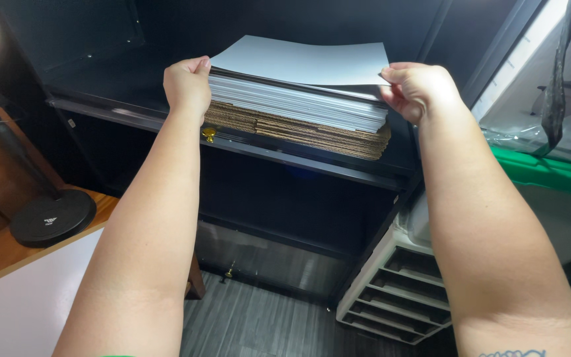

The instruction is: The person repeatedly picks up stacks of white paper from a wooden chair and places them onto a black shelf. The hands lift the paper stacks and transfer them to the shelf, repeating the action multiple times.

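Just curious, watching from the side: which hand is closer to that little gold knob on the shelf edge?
Left. The left hand grips the sheet stack's near corner, directly above the gold knob. The right hand pinches the top sheet at the stack's opposite side, well away from it.

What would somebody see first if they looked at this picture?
Two bare arms reach up the middle, the left hand and right hand pinching the top pale grey sheet of a white board stack. That stack lies on brown corrugated cardboard on a black shelf. A round black lamp base sits lower left.
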